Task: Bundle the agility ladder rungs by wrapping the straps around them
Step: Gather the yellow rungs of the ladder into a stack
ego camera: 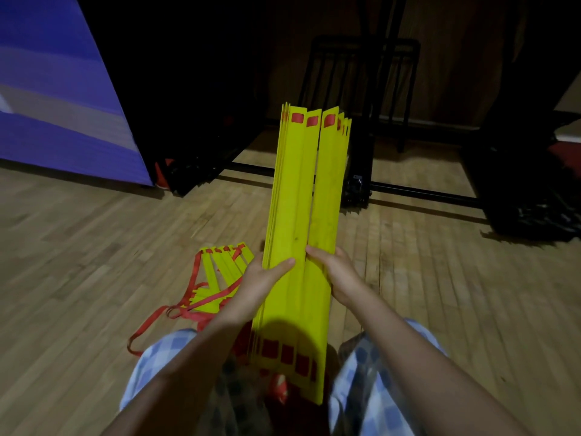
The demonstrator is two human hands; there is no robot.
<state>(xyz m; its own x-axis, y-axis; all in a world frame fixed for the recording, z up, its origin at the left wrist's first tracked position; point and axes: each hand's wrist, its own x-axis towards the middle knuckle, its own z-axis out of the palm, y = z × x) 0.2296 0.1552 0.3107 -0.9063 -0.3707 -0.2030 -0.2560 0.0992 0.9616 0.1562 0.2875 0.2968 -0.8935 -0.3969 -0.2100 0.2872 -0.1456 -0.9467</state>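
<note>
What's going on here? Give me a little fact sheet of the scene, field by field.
held: stack of yellow rungs, fanned, pointing away from the person
left hand: grips the stack's left side
right hand: grips its right side
on floor: second heap of rungs with loose red straps
floor: wooden boards
wrapping: not yet begun
</note>
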